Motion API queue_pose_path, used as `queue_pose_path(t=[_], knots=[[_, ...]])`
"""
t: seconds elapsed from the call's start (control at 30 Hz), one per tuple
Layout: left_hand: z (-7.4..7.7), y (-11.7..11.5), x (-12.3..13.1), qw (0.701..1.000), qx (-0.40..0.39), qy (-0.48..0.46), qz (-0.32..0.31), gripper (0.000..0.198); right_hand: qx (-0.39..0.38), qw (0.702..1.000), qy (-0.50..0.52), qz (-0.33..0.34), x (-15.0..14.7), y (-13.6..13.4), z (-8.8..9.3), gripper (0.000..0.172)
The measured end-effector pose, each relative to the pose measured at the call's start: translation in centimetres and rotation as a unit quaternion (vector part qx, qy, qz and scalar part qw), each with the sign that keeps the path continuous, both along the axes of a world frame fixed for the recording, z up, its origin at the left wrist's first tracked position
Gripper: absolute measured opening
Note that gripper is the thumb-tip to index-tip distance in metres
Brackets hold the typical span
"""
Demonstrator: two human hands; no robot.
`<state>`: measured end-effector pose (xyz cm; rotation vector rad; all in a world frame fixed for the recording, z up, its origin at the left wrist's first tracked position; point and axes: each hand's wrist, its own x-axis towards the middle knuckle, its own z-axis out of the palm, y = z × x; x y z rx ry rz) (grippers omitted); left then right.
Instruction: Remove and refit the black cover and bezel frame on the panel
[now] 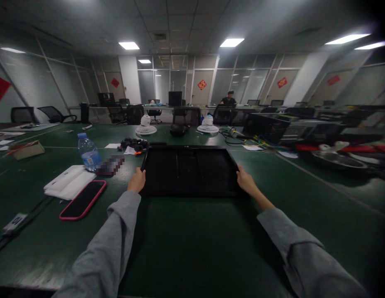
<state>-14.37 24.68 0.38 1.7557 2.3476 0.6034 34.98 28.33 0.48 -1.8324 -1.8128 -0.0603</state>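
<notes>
A shallow black rectangular tray [189,186] with a raised rim and two lengthwise lines on its inner face is between my hands, over the green table [192,244]. My left hand [137,180] is closed on its left edge. On the opposite edge, my right hand [245,180] grips the rim with the thumb on top. Whether the tray rests on the table or is held slightly above it, I cannot tell. A phone with a pink case [83,201] lies to the left of my left forearm.
Left of the tray are a water bottle [89,154], a white folded pouch [69,182] and a blurred-out phone-like item [110,165]. Behind it stand two white fans [146,126]. Cables [232,138] and a metal pan-like object [338,161] lie right. A person [228,99] sits far back.
</notes>
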Motion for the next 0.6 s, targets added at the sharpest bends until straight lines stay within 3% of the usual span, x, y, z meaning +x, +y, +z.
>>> queue_pose_path(t=[0.17, 0.37, 0.5, 0.6], knots=[[0.0, -0.1, 0.0, 1.0, 0.007, 0.01, -0.001, 0.041, -0.024, 0.999, 0.036, -0.016, 0.1, 0.2, 0.2, 0.063], [0.5, -0.4, 0.0, 1.0, -0.001, -0.003, -0.007, 0.043, 0.017, 0.995, -0.056, -0.081, -2.2, 3.5, 2.1, 0.064], [0.7, -0.5, 0.0, 1.0, -0.007, -0.004, -0.009, 0.045, 0.026, 0.994, -0.1, 0.022, -7.9, 7.2, 3.9, 0.064], [0.6, -0.4, -0.1, 1.0, -0.009, -0.006, -0.011, 0.044, 0.049, 0.981, -0.154, 0.109, -12.6, 9.3, 3.9, 0.067]])
